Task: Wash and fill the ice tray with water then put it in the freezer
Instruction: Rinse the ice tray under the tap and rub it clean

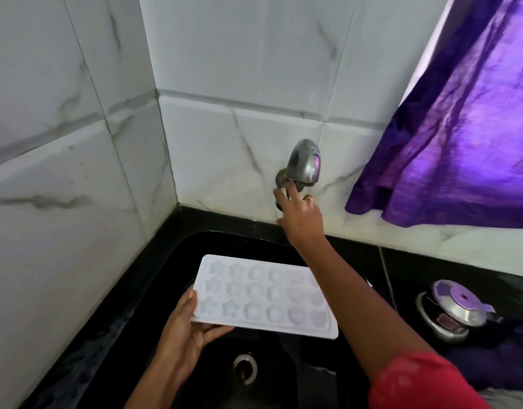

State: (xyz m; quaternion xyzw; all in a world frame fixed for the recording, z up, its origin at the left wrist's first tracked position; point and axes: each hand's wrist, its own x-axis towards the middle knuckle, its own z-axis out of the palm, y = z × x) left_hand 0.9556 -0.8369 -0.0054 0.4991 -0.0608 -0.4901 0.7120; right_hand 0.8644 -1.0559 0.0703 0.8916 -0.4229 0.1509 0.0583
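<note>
Closest to me, a red sleeve (416,382) runs out of the bottom edge, so I see only part of it. My left hand (183,329) grasps the white plastic ice tray (263,296) by its left short end, thumb on the rim and fingers curled beneath the near corner. The tray is held roughly level over the glossy black sink (142,305), above the one round metal drain (245,368). It has three rows of moulds: I count six in the nearest row, star shapes at the left and rounded ones further right. My right forearm hides the far right corner. I cannot tell whether the moulds hold water.

To the right one steel pot with a lid (455,308) sits on the black counter. Further back, my right hand (301,219) is released, fingers stretched out, tips touching the underside of the single grey metal wall tap (303,162). A purple curtain (461,128) hangs beside it, cut off at the right.
</note>
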